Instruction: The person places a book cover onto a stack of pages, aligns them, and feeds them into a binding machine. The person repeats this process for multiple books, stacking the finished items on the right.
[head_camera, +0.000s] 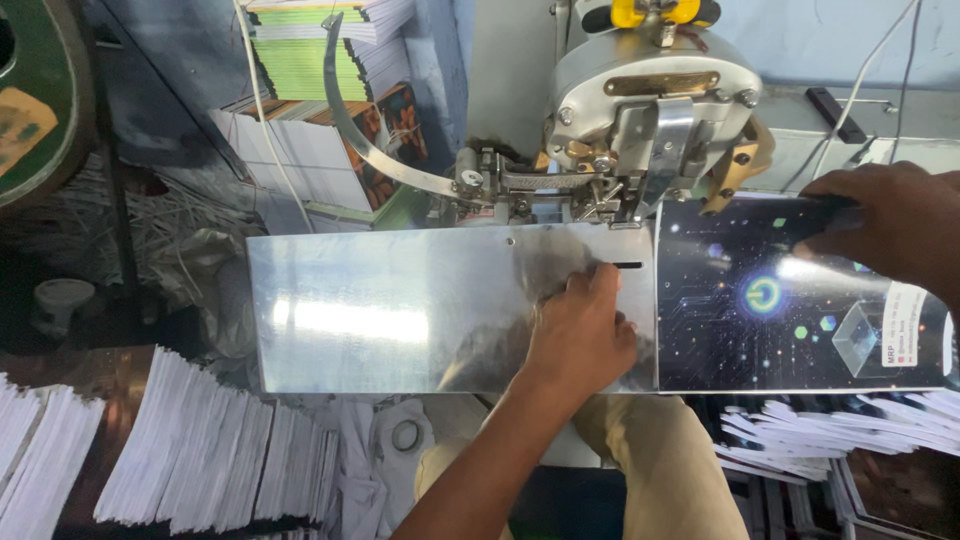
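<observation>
The dark notebook cover (790, 300), the one with the glowing space-style print, is lying flat on the right end of the shiny metal machine table (380, 310), tucked right under the stitching head (650, 110). Our right hand (885, 225) has the cover's top right corner, fingers curled over the far edge, so it's gripping that. Our left hand (580, 335) isn't grabbing anything, just pressed down on the metal plate right beside the cover's left edge. Stacks of white paper bundles (190, 450) sit below the table, and more books (330, 50) are piled behind the machine.
</observation>
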